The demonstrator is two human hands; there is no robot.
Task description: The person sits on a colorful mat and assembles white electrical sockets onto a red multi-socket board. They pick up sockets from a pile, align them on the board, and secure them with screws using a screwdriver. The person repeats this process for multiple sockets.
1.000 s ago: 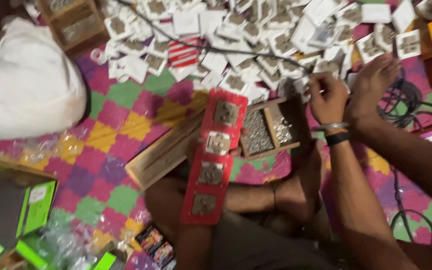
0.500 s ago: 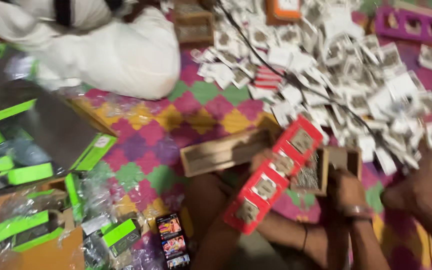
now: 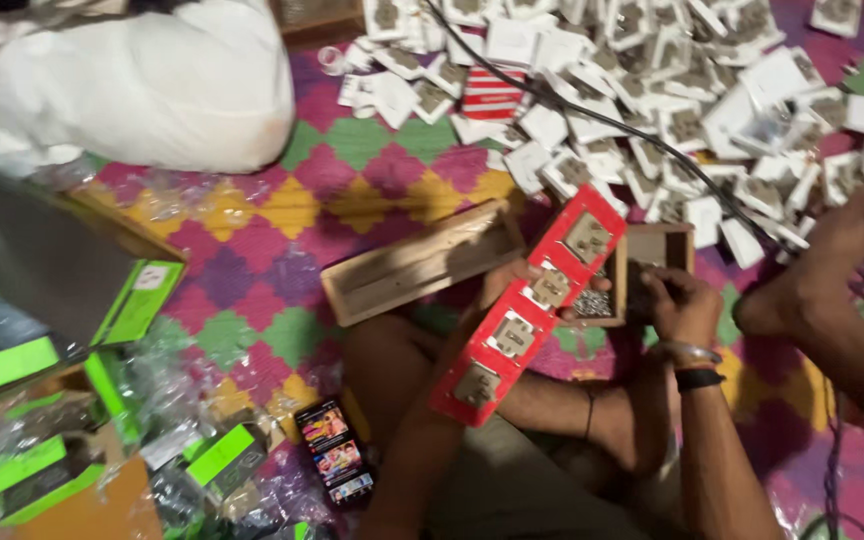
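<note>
Upper left of the frame: a white cloth bundle (image 3: 142,85) lies on the chequered floor mat (image 3: 282,215). Below it, at the left edge, green-and-grey flat cartons (image 3: 137,300) and clear plastic wrappers (image 3: 167,400) are stacked loosely, judged to be packing stock kept within reach. A small dark packet with colourful pictures (image 3: 335,462) lies lower centre-left on the mat.

Centre: an open, empty wooden tray (image 3: 422,262) sits on the mat just above the person's knee. The left hand (image 3: 512,285) is closed on the red socket strip (image 3: 530,308), a long red panel carrying four beige sockets, held tilted from lower left to upper right in the middle of the frame; only its fingertips show at the strip's edges, so the grip is from behind. The tilt appears to keep the face towards the eyes and the back open to the other hand.

Right of centre: the right hand (image 3: 680,305), wearing a bangle and a dark band, reaches into a small wooden box (image 3: 652,262) that touches the strip's back edge. Whether its fingers pinch anything cannot be told.

Upper right: a large heap of white socket modules (image 3: 672,110), one red-striped card (image 3: 492,95) among them, crossed by a black cable (image 3: 592,115). Far right: a bare foot (image 3: 812,275).
</note>
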